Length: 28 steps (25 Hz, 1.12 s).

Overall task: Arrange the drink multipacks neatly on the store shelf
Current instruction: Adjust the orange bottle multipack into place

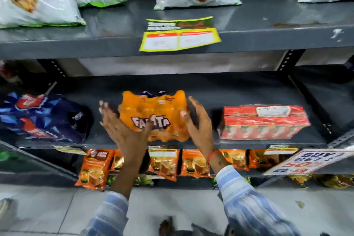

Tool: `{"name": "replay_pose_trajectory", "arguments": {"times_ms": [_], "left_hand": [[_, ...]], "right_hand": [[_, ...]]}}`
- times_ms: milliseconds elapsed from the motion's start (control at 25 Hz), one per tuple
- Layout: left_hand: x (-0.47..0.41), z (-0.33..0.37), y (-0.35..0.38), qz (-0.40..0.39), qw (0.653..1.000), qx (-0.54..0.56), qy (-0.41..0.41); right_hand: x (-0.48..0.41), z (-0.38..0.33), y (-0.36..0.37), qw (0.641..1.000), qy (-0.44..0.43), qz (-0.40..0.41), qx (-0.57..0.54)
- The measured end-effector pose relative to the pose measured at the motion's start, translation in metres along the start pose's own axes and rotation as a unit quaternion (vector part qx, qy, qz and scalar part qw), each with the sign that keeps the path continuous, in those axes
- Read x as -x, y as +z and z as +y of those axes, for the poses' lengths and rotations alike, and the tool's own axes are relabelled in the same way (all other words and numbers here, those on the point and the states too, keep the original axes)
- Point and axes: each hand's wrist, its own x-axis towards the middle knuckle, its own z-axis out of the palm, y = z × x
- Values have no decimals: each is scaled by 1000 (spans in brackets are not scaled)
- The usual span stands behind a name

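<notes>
The middle shelf (239,90) is a wide grey metal deck running left to right, with three drink multipacks spread along its near half and bare deck behind them to the far wall. At the left lies the blue multipack (44,119), slumped and skewed; at the right sits the red carton pack (264,122), its long axis running left to right and roughly square to the shelf's near edge. Between them, well apart from both, stands the orange Fanta multipack (155,117), also long from left to right, its near side just at the shelf lip. The left hand (122,130) lies against the pack's near left corner, fingers (104,107) spread wide and reaching up past the left end; the thumb seems to rest on the printed front, though blur makes the contact uncertain. The right hand (199,124) is cupped at the right end, fingers loosely curled and open, the thumb near the wrap; neither hand is closed around anything. Both hands flank the pack about equally, so it lies straight ahead between the palms. Open deck on either side and behind leaves room to slide or square it, while the near edge gives the least margin.
</notes>
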Motion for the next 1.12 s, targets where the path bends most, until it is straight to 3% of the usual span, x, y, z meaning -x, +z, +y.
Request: {"name": "replay_pose_trajectory", "arguments": {"times_ms": [120, 240, 800, 960, 1120], "left_hand": [[-33, -42, -18, -140, 975, 95, -141], [-45, -57, -14, -232, 953, 85, -174], [-36, -44, -13, -240, 947, 128, -170], [-34, -42, -28, -198, 964, 130, -121], [-53, -43, -64, -118, 986, 110, -49]], "right_hand": [[0, 1, 36, 997, 67, -14, -47], [-2, 2, 45, 992, 100, 29, -72], [5, -7, 36, 987, 127, 60, -79], [9, -40, 56, 978, -15, 206, 38], [12, -83, 111, 975, -130, 178, 36]]}}
